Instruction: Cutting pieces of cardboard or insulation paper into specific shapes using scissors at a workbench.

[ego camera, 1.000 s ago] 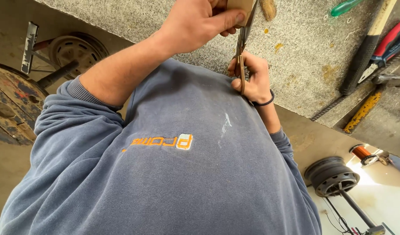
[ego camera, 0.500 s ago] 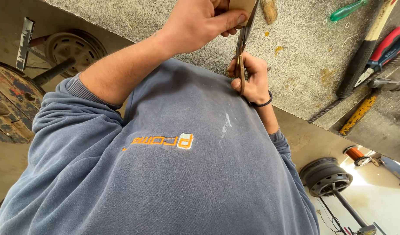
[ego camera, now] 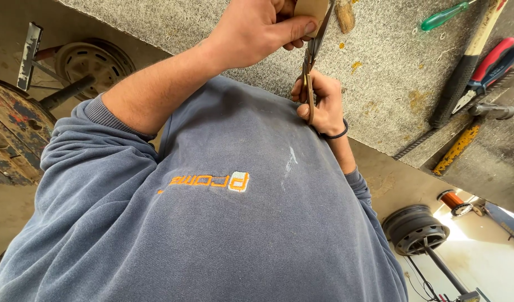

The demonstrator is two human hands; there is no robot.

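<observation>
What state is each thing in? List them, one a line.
Left hand: gripping tan flat piece.
Right hand: gripping worn metal scissors by the handles.
Worn metal scissors: blades up against the tan flat piece.
Green-handled screwdriver: lying untouched on grey speckled bench.
Red-and-blue-handled pliers: lying untouched on bench.

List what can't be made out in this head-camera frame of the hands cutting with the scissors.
- Tan sheet: cut off by the top edge; its full shape is unseen.
- Scissors: handles buried in the right hand; blade tips hidden by the sheet.
- Left hand: fingers partly out of frame at the top.
- Bench front edge: hidden behind the blue sweatshirt.
- Green-handled screwdriver: tip cropped.
</observation>
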